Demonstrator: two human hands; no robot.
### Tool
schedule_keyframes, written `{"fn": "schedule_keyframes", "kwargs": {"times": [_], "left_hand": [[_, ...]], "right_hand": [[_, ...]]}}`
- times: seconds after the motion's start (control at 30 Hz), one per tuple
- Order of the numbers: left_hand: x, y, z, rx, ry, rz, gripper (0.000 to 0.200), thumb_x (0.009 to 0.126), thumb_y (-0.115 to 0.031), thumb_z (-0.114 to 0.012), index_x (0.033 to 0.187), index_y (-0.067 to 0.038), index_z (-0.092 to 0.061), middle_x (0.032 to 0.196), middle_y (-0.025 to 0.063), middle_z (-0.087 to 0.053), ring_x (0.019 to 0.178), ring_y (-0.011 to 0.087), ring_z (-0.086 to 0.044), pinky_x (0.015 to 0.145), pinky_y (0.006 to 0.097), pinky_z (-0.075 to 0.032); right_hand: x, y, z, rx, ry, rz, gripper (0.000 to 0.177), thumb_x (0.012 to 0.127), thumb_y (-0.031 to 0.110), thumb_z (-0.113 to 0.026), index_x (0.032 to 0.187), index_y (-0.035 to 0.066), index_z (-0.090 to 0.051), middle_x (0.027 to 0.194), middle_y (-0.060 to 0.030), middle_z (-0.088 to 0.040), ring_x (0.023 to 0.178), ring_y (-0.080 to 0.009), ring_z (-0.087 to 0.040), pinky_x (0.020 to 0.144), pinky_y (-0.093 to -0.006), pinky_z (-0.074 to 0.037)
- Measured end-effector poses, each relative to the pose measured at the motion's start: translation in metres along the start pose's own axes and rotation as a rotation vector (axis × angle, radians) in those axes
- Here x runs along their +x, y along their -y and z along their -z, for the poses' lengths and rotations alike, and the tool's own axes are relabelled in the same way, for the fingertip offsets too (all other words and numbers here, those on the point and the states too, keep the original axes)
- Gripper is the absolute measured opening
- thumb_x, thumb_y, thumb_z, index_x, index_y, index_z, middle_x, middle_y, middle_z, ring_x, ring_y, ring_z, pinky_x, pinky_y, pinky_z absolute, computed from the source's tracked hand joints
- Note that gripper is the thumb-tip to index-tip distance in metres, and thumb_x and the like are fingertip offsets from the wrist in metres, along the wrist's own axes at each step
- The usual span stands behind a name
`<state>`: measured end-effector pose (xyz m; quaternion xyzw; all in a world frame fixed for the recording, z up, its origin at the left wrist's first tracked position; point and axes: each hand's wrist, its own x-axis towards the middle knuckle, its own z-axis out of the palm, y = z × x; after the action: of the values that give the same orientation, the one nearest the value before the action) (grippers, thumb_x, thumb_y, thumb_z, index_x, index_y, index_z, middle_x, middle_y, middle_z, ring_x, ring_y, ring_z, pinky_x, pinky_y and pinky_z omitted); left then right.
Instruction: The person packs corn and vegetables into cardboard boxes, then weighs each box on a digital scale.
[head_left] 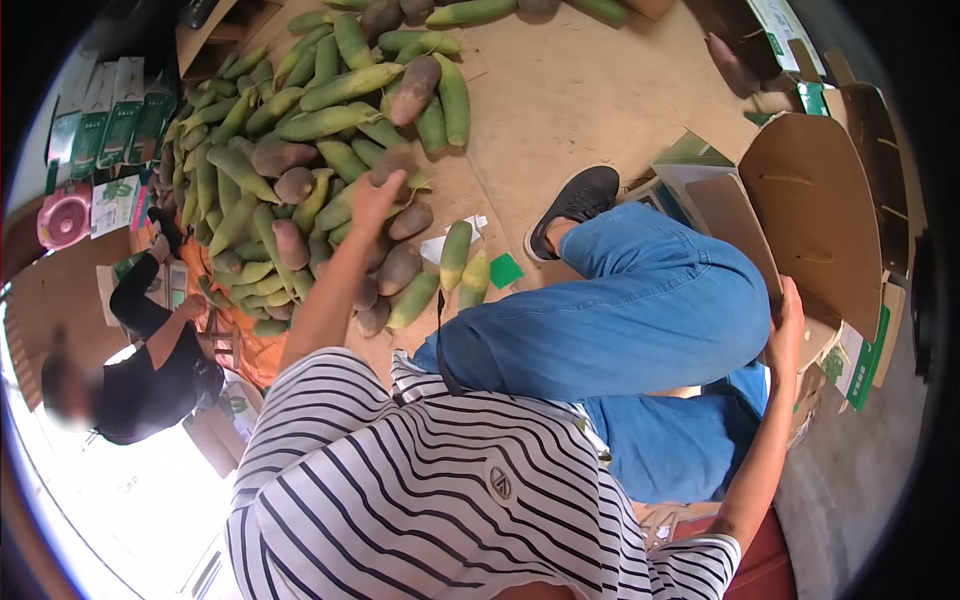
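My left hand [378, 203] reaches into a big heap of green radishes [335, 122]. Its fingers are closed around a brownish-purple radish [399, 163] at the heap's near right side. More purplish radishes [402, 268] lie just below that hand. On the right, my right hand [787, 318] grips the edge of an upright cardboard box [812, 190] beside my knee; part of its fingers is hidden behind the flap. Two green radishes [456, 255] rest apart from the heap, near my thigh.
A green card piece [506, 270] and white paper scraps lie on the board floor [560, 90] near my shoe [585, 200]. Another person [160, 365] sits at the left. Printed cartons [120, 110] and a pink round object [65, 215] stand behind the heap.
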<state>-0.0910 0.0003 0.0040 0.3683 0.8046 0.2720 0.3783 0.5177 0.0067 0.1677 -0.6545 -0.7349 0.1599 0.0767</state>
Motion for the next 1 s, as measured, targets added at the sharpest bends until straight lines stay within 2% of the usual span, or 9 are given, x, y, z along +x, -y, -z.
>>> {"fn": "schedule_keyframes", "kwargs": {"times": [0.1,0.2,0.33,0.43,0.53,0.6,0.7,0.77,1.0], "left_hand": [[-0.035,-0.058,-0.046,-0.251,0.097,0.132,0.060,0.074,-0.042,-0.070,0.118,-0.002,-0.059,0.101,0.0084,-0.065,0.078,0.0142,-0.060,0.064,0.0270,-0.048],[-0.065,-0.148,-0.088,-0.360,0.304,-0.273,0.070,0.070,-0.036,-0.073,0.124,0.001,-0.052,0.111,0.0154,-0.061,0.100,0.0228,-0.060,0.085,0.0348,-0.048],[-0.113,-0.285,-0.144,-0.422,0.493,-0.893,0.071,0.062,-0.032,-0.077,0.120,0.001,-0.051,0.105,0.0159,-0.061,0.099,0.0267,-0.060,0.085,0.0366,-0.049],[-0.141,-0.347,-0.202,-0.301,0.648,-1.030,0.073,0.060,-0.040,-0.074,0.114,0.004,-0.051,0.103,0.0237,-0.059,0.097,0.0380,-0.058,0.086,0.0423,-0.047],[-0.152,-0.355,-0.207,-0.222,0.493,-1.099,0.069,0.064,-0.039,-0.073,0.112,0.005,-0.051,0.104,0.0248,-0.058,0.097,0.0389,-0.056,0.085,0.0439,-0.045],[-0.133,-0.330,-0.196,-0.354,0.437,-1.095,0.064,0.070,-0.036,-0.072,0.114,0.004,-0.050,0.108,0.0233,-0.057,0.099,0.0387,-0.054,0.087,0.0449,-0.044],[-0.076,-0.232,-0.167,-0.147,0.279,-0.913,0.056,0.077,-0.027,-0.066,0.126,-0.004,-0.051,0.116,0.0205,-0.056,0.109,0.0368,-0.052,0.093,0.0425,-0.042],[-0.041,-0.140,-0.132,-0.023,0.078,-0.715,0.053,0.074,-0.027,-0.067,0.117,0.001,-0.056,0.117,0.0228,-0.057,0.106,0.0381,-0.054,0.091,0.0444,-0.044],[0.041,0.042,0.069,1.247,-0.369,-0.364,0.060,0.075,-0.018,-0.063,0.132,-0.010,-0.045,0.138,0.0142,-0.041,0.123,0.0335,-0.041,0.092,0.0493,-0.043]], "right_hand": [[-0.001,-0.006,-0.003,-0.011,-0.006,0.004,0.034,0.082,0.006,-0.062,0.114,0.002,-0.053,0.107,-0.0185,-0.058,0.104,-0.0364,-0.054,0.090,-0.0406,-0.042],[0.001,-0.006,-0.001,0.056,0.055,-0.073,0.033,0.081,0.005,-0.061,0.114,0.002,-0.053,0.107,-0.0191,-0.058,0.103,-0.0364,-0.054,0.089,-0.0405,-0.043],[0.003,-0.001,0.000,0.133,0.111,-0.142,0.036,0.078,0.001,-0.058,0.114,0.001,-0.053,0.107,-0.0200,-0.058,0.102,-0.0366,-0.054,0.089,-0.0397,-0.043],[-0.003,-0.013,-0.008,0.104,0.029,-0.047,0.043,0.075,-0.001,-0.058,0.117,0.001,-0.052,0.108,-0.0201,-0.058,0.103,-0.0378,-0.054,0.090,-0.0398,-0.042],[-0.006,-0.019,-0.009,0.016,0.044,0.007,0.044,0.079,0.003,-0.054,0.122,0.002,-0.050,0.115,-0.0184,-0.057,0.108,-0.0334,-0.054,0.094,-0.0379,-0.041],[-0.005,-0.028,-0.005,0.011,0.190,-0.111,0.040,0.089,0.013,-0.046,0.128,0.003,-0.048,0.122,-0.0154,-0.056,0.113,-0.0245,-0.053,0.098,-0.0342,-0.039],[-0.014,-0.048,-0.021,0.029,-0.109,0.009,0.048,0.074,-0.004,-0.056,0.122,0.001,-0.051,0.115,-0.0186,-0.057,0.109,-0.0343,-0.055,0.093,-0.0388,-0.042],[-0.008,-0.032,-0.014,0.159,0.006,-0.065,0.041,0.077,-0.001,-0.057,0.118,0.001,-0.052,0.109,-0.0178,-0.058,0.102,-0.0319,-0.056,0.090,-0.0356,-0.043],[-0.003,-0.016,-0.009,0.221,0.046,-0.093,0.040,0.077,-0.001,-0.055,0.116,0.001,-0.053,0.103,-0.0127,-0.058,0.095,-0.0241,-0.056,0.085,-0.0316,-0.043]]}}
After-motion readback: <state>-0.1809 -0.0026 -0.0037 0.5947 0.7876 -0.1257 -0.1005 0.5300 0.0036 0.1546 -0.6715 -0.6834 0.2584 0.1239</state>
